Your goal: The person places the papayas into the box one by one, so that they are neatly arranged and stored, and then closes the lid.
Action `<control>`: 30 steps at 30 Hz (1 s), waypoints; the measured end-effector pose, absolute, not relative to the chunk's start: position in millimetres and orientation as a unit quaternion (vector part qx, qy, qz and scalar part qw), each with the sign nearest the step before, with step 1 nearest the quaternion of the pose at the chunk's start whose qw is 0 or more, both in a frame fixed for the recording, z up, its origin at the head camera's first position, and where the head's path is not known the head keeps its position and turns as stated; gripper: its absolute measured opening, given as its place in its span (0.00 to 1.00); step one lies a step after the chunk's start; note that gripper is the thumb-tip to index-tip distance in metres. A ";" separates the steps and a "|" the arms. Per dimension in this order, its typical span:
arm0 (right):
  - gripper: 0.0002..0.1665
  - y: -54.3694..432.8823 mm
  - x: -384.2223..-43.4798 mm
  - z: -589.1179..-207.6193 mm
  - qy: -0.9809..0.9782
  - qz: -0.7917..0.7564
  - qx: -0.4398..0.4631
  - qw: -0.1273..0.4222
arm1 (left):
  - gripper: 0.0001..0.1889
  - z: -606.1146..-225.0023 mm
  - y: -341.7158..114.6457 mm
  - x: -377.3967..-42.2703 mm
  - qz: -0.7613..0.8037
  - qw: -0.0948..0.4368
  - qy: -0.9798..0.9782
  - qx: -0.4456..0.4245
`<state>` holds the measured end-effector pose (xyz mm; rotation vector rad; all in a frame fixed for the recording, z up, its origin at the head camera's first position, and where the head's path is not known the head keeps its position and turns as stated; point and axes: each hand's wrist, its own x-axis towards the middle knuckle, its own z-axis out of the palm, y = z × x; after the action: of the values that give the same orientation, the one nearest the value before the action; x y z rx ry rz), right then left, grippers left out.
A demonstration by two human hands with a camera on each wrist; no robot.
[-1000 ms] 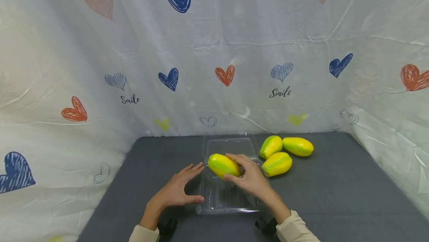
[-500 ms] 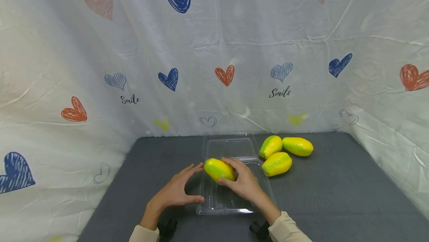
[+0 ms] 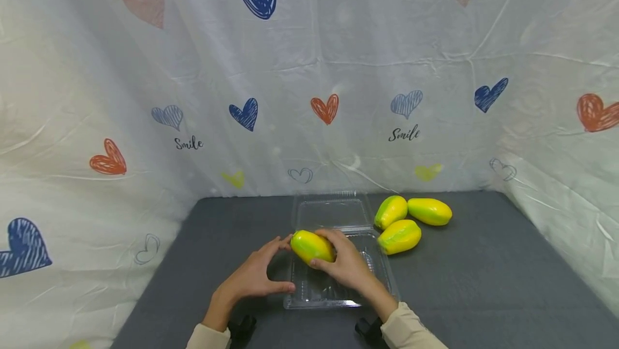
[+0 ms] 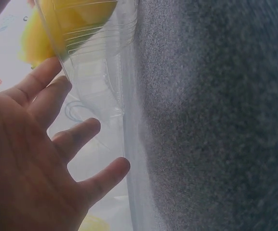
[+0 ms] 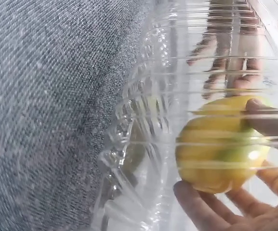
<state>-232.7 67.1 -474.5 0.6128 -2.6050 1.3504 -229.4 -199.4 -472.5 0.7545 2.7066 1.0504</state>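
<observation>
Gripping, in the right hand (image 3: 345, 263), one yellow-green papaya (image 3: 311, 247), by the far-left corner of the clear tray (image 3: 321, 304) (resting or hovering, cannot tell); slanting its long axis from that corner toward the near-right; spreading the left hand (image 3: 253, 274), straight-fingered, along the left edge.

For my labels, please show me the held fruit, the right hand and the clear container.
Held fruit (image 3: 311, 247), head view: visible middle.
Right hand (image 3: 349, 265), head view: back of hand.
Clear container (image 3: 321, 304), head view: near rim.

Outspread left grip (image 4: 37, 149) beside clear container (image 4: 93, 74), yellow fruit (image 4: 37, 38) partly behind, grey cloth (image 4: 216, 115)
</observation>
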 end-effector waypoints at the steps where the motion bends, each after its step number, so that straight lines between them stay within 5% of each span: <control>1: 0.37 67.0 -232.7 -474.9 -0.866 0.450 0.204 0.070 | 0.38 -472.6 -199.4 -229.4 0.350 0.071 0.900 0.251; 30: 0.43 73.2 -232.9 -472.8 -0.880 0.425 0.209 0.035 | 0.37 -474.2 -198.3 -229.3 0.346 0.062 0.902 0.253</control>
<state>-232.9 73.2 -472.8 0.6410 -2.7039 1.3069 -229.3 -198.3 -474.2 0.7649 2.7256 1.0449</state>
